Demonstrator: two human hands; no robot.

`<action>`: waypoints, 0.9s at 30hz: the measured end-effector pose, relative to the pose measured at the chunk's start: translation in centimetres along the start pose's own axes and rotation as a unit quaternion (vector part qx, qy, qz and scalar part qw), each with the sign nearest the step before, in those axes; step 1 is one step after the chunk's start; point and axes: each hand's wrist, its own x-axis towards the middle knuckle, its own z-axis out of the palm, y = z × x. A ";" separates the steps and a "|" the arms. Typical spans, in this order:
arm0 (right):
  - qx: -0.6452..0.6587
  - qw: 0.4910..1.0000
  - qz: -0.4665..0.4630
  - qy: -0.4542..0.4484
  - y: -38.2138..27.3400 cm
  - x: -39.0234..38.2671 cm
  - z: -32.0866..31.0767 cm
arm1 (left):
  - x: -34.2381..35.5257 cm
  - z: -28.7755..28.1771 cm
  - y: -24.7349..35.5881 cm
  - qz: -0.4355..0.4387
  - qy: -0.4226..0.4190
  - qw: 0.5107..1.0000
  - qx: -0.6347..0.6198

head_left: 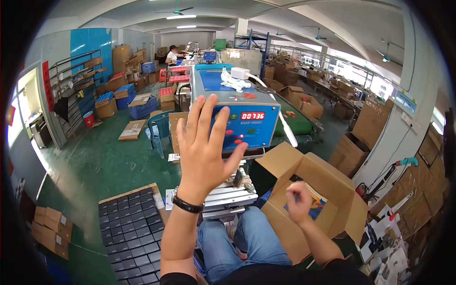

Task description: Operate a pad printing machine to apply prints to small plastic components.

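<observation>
Left grip [203, 154] — before blue panel [266, 128]

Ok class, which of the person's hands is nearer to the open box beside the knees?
Right. The right hand is over the open box; the left hand is off to its left, before the blue machine.

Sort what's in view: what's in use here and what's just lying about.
Likely in use: blue-fronted machine, nearest the left hand; open carton, near the right hand; small black boxes in rows.

Probably just lying about: red bucket; green chair.
</observation>
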 end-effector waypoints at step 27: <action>0.088 0.946 -0.103 -0.293 -8.7 19.4 -11.2 | 2.5 -0.6 1.0 -0.060 -0.032 0.996 0.056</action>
